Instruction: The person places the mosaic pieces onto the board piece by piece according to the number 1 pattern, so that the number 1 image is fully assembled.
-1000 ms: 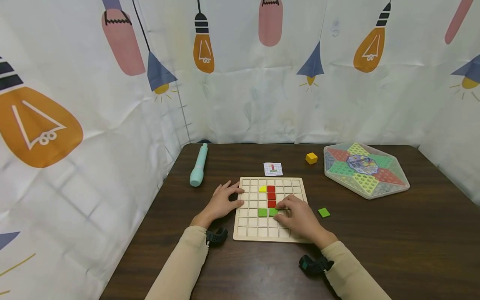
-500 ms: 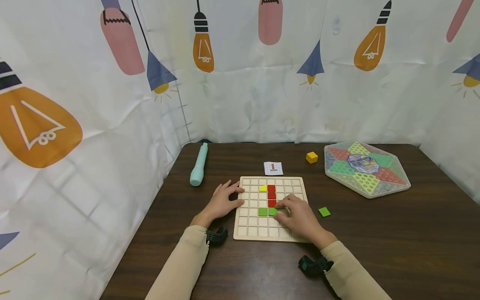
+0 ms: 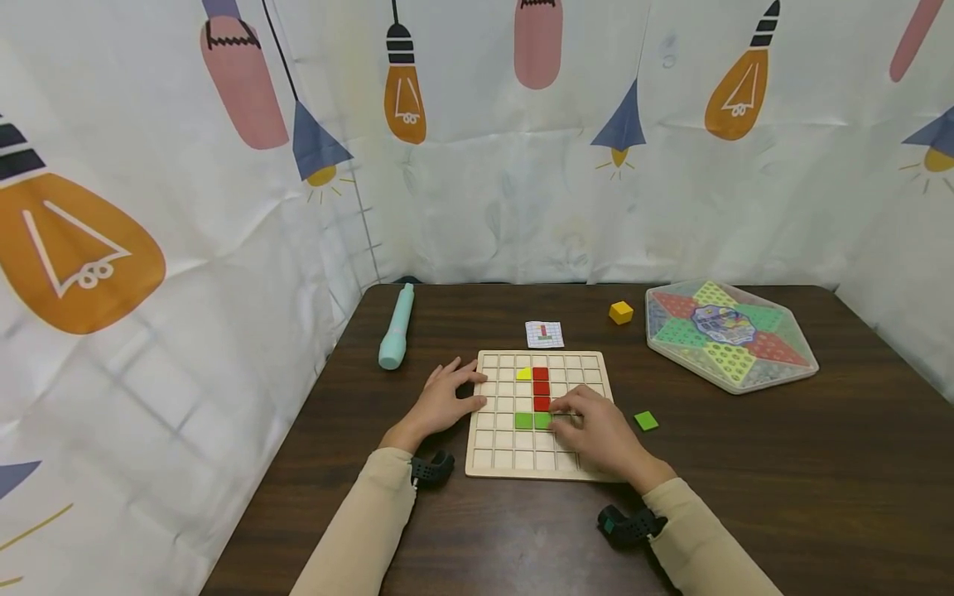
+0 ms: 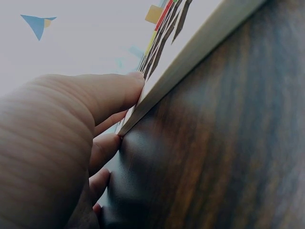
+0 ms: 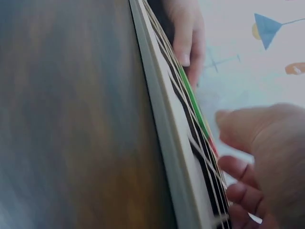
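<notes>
A wooden grid board (image 3: 492,460) lies on the dark table. Its cells hold a yellow piece (image 3: 524,374), a column of red square tiles (image 3: 541,387) and two green square tiles (image 3: 524,420) side by side below. My left hand (image 3: 440,400) touches the board's left edge with thumb and fingertips, its fingers spread. Just right of the green pair, my right hand (image 3: 602,430) hovers low over the board, thumb and forefinger slightly apart with nothing seen between them. In the right wrist view the right thumb (image 5: 243,125) stands off the board. Cells under the right hand are hidden.
A loose green tile (image 3: 646,420) lies right of the board. Behind it are a small pattern card (image 3: 545,334) and a yellow cube (image 3: 621,312). A hexagonal star-board game box (image 3: 734,352) sits back right; a teal club-shaped object (image 3: 396,327) lies back left.
The right green tile, slightly askew earlier, now lies level in its cell. My right thumb and forefinger have come off it. My left hand has stayed at the board's edge.
</notes>
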### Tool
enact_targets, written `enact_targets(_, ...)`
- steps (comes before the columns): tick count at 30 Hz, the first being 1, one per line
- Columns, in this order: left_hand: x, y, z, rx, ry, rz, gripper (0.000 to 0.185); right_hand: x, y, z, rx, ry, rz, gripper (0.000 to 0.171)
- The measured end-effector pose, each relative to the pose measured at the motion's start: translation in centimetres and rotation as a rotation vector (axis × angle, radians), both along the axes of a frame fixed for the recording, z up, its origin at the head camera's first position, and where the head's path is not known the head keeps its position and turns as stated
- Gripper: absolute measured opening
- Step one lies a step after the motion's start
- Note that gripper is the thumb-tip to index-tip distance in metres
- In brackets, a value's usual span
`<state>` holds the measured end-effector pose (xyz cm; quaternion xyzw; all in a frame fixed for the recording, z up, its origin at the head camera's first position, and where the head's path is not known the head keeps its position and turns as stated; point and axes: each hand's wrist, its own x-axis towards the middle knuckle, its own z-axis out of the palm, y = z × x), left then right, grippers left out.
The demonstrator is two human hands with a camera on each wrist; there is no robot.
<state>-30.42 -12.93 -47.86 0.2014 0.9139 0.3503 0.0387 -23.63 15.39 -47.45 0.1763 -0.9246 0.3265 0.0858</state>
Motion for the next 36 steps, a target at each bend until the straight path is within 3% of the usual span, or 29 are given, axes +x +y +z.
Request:
enact_targets(7, 0.0, 0.0, 0.2, 0.010, 0.004, -0.030, 0.040, -0.4, 2.2, 0.8, -0.036, 0.032, -0.036, 0.009)
enact_targets(25, 0.2, -0.2, 0.1, 0.006, 0.015, -0.018, 0.040, -0.8, 10.0, 2.3, -0.009, 0.045, -0.164, 0.017)
enact_targets(36, 0.3, -0.1, 0.2, -0.005, 0.013, -0.006, 0.039, -0.4, 12.3, 2.4, 0.137, -0.138, -0.134, 0.027)
